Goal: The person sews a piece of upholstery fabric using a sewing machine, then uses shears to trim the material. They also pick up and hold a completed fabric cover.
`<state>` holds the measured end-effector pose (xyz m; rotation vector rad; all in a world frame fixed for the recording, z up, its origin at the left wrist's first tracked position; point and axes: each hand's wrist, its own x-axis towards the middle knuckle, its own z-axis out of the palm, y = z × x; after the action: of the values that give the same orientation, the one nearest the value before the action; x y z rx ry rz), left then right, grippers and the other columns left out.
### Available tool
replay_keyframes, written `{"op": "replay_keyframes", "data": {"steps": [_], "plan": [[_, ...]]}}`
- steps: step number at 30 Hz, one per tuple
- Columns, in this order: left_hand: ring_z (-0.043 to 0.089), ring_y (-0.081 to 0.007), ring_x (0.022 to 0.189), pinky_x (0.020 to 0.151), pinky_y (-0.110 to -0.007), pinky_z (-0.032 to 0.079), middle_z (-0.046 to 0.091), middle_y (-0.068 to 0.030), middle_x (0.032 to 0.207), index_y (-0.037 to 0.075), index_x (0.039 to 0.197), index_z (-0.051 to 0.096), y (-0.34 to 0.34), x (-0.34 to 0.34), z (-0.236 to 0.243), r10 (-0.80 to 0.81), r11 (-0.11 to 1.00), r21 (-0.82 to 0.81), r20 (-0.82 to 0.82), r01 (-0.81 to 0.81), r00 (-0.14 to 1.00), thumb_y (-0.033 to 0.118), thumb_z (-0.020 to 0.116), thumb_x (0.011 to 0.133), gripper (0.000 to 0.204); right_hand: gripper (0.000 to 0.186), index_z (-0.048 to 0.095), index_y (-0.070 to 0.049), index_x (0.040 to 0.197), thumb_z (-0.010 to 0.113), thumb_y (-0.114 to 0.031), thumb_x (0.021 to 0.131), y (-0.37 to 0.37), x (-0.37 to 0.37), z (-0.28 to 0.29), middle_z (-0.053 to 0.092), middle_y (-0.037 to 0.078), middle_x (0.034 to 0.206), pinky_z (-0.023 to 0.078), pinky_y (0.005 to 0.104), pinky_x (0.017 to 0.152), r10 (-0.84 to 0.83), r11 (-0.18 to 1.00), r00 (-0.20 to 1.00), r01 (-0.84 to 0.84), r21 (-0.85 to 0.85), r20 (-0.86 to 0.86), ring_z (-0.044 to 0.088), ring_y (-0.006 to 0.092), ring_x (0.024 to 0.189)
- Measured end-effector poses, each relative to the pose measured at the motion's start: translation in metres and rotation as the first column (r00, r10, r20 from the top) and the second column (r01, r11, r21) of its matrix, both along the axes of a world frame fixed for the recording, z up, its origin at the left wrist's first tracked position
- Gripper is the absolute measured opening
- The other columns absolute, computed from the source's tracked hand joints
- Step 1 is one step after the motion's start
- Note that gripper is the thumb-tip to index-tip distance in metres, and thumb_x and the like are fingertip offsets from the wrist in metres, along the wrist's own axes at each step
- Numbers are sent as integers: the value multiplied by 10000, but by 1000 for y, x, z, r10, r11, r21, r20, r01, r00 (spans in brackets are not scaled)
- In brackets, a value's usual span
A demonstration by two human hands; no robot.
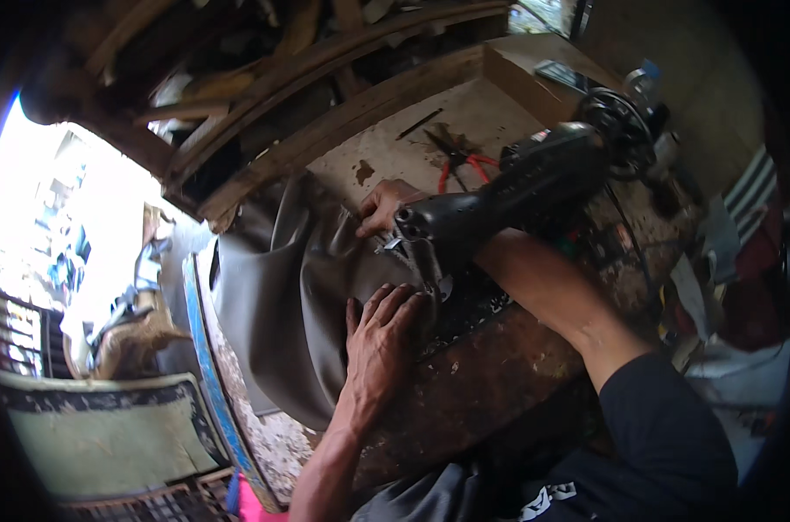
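Note:
A dark sewing machine stands on a worn work table, with grey-brown leather-like material bunched at its left and running up to the needle area. My left hand lies on that material just in front of the needle, fingers slightly bent and spread, pressing down. My right forearm passes under the machine's arm, and my right hand shows behind the machine head, fingers curled on the far edge of the material; part of this hand is hidden by the machine.
Red-handled pliers and a thin dark rod lie behind the machine. A cardboard box sits at the back, below wooden framing. A pale padded panel stands at left. Scraps crowd the right side.

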<state>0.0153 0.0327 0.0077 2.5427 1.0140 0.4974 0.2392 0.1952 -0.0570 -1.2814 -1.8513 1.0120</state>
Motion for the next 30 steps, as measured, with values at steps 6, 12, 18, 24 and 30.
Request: {"op": "replay_keyframes", "data": {"steps": [6, 12, 18, 24, 30], "plan": [[705, -326, 1079, 930, -445, 535, 741, -130, 1046, 56, 1107, 747, -43, -1, 36, -40, 999, 19, 277, 36, 960, -4, 627, 816, 320, 263, 733, -55, 1137, 719, -243, 953, -10, 48, -57, 743, 119, 1004, 554, 286, 802, 192, 974, 693, -223, 47, -695, 722, 110, 915], [700, -405, 778, 688, -492, 547, 677, -175, 825, 45, 915, 689, -103, -64, 20, 223, 936, -259, -96, -241, 970, 77, 636, 832, 103, 320, 690, -51, 1267, 699, -151, 962, -146, 11, 38, 729, 214, 1181, 580, 402, 894, -463, 786, 844, 249, 566, 272, 739, 293, 1059], [611, -480, 1157, 934, -536, 513, 608, -295, 1287, -7, 1246, 608, -90, -40, -2, 461, 879, 212, -149, -427, 875, 192, 650, 931, 376, 161, 764, -52, 1067, 719, -174, 971, -240, -27, 50, 746, 185, 1014, 593, 430, 796, -448, 861, 881, 472, 191, -154, 749, 329, 957], [658, -263, 1009, 931, -403, 508, 689, -129, 1129, -17, 1241, 654, -47, -29, -11, 783, 534, -835, 429, -133, 450, 268, 707, 992, 383, 216, 758, -65, 1146, 695, -214, 1003, -224, -64, 40, 762, 189, 983, 602, 425, 797, -486, 801, 848, 529, 282, -210, 749, 375, 914], [580, -244, 1306, 1145, -379, 422, 639, -140, 1378, -57, 1397, 590, -20, -27, -7, 542, 675, -735, 433, -66, 720, 340, 764, 964, 613, 296, 750, -29, 1203, 703, -258, 1021, -215, -52, 30, 786, 129, 992, 578, 329, 816, -358, 921, 897, 385, 59, -261, 752, 163, 885]]}}
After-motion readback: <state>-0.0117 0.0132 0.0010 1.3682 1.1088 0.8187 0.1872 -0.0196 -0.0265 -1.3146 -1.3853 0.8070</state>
